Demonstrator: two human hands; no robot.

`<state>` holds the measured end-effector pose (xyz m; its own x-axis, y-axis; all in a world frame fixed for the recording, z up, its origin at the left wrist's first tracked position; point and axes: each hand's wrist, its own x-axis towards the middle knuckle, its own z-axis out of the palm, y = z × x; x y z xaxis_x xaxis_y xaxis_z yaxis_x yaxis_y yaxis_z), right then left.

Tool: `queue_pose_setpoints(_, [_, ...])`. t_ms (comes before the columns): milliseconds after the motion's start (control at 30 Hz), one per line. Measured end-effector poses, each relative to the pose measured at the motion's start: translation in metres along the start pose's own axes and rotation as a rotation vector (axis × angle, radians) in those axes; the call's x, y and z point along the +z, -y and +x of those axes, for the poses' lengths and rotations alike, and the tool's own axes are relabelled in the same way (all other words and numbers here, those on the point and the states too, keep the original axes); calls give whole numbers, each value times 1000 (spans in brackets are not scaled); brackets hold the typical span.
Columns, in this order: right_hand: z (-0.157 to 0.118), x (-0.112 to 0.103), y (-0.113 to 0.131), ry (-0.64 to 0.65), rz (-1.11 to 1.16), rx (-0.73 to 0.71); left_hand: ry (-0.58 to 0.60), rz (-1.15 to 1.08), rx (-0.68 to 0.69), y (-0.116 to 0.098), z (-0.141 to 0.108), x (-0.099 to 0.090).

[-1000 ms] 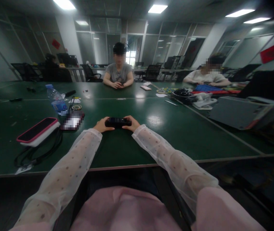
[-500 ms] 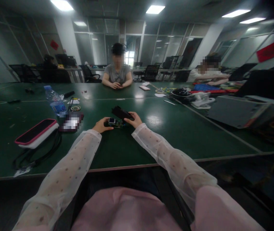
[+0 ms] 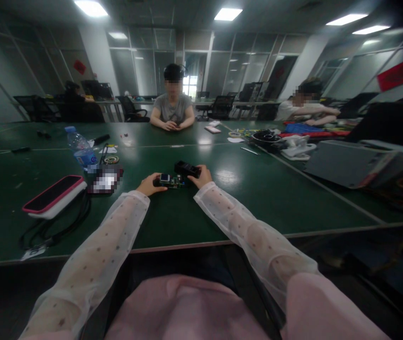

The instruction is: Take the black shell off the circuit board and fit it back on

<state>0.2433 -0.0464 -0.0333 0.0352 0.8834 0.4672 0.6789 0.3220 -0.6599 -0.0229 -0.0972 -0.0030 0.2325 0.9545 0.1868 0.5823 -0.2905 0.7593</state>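
Observation:
My left hand [image 3: 149,184] grips the left end of a small green circuit board [image 3: 175,181], thumb along its near edge. A little square screen [image 3: 165,177] sits on the board's left part. My right hand [image 3: 201,176] is closed on the right end of a black plastic case [image 3: 186,169], which looks hollow with openings on the side I see. The case is just behind and to the right of the board; whether the two touch I cannot tell. Both are over the green table [image 3: 258,193] in front of me.
To the left are a pink-rimmed white case [image 3: 55,194] with a black strap, a phone-like item [image 3: 105,180], a water bottle [image 3: 81,150] and a tape roll [image 3: 111,160]. A grey metal box [image 3: 343,163] stands right. A person [image 3: 173,106] sits opposite.
My right hand has turned and lowered the black case, so its hollow side now shows. It has shifted slightly right. My left hand and the circuit board stay almost still.

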Motion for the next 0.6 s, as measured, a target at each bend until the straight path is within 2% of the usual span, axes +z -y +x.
queue_pose_setpoints(133, [-2, -1, 2, 58, -55, 65, -6, 36, 10, -2, -1, 0])
queue_pose_setpoints(300, [-4, -2, 6, 33, -59, 32, -7, 68, 11, -1, -1, 0])
queue_pose_setpoints(600, [-4, -2, 5, 83, -93, 15, -41, 154, 35, 6, 1, 2])
